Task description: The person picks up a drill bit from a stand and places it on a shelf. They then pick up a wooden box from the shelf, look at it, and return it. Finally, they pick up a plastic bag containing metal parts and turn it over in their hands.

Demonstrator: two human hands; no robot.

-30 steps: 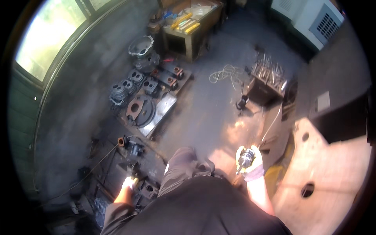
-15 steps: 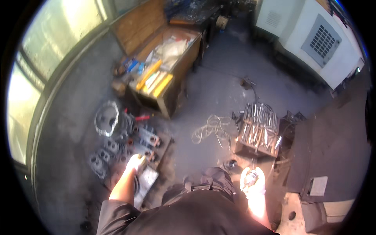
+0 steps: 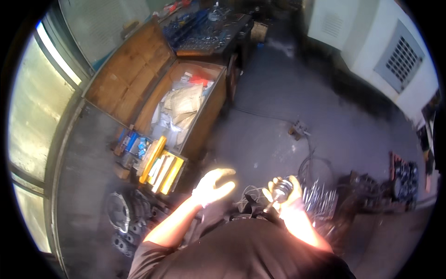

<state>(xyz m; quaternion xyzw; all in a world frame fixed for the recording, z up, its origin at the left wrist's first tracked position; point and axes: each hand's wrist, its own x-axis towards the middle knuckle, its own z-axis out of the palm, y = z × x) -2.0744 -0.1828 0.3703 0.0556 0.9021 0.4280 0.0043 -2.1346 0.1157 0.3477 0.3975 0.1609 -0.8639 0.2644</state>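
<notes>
My left hand (image 3: 213, 187), in a pale glove, is raised in front of my body. Its thumb and fingers are spread apart with nothing between them. Beside it on the right, my right hand (image 3: 291, 200) is closed around a dark, shiny round metal part with rings and a short stem (image 3: 282, 188). The stem points down toward my waist, and the part's exact kind is unclear. A gap separates the two hands. Behind them, a pale loose cord (image 3: 251, 191) lies on the floor, partly hidden by my body.
An open wooden chest (image 3: 204, 118) holds bags and papers, with yellow boxes (image 3: 172, 174) at its near end. Cast metal housings (image 3: 119, 211) stand at left. Many metal tools (image 3: 320, 200) lie at right. A cable with a small block (image 3: 297, 131) crosses the floor.
My left hand has left the metal parts at left and come to the middle, opening. My right hand has brought the round metal part up and leftward. The view has shifted.
</notes>
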